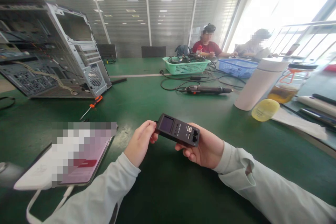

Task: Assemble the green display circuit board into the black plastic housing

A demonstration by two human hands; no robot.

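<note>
A black cable tester (170, 139) with a small dark screen and several ports is held tilted above the green table. My right hand (204, 147) is closed around its lower right end, thumb behind and fingers underneath. At the screen end, the fingers of my left hand (141, 140) pinch the tester's left edge. A small dark piece shows there between the fingertips, and I cannot make out whether it is a plug or part of the case.
An opened computer case (102, 73) stands at the left, with an orange screwdriver (96, 102) before it. Phones or tablets (86, 168) lie at near left. Beyond are a black electric screwdriver (207, 90), green basket (183, 67), blue basket (237, 68), white bottle (258, 84) and two people.
</note>
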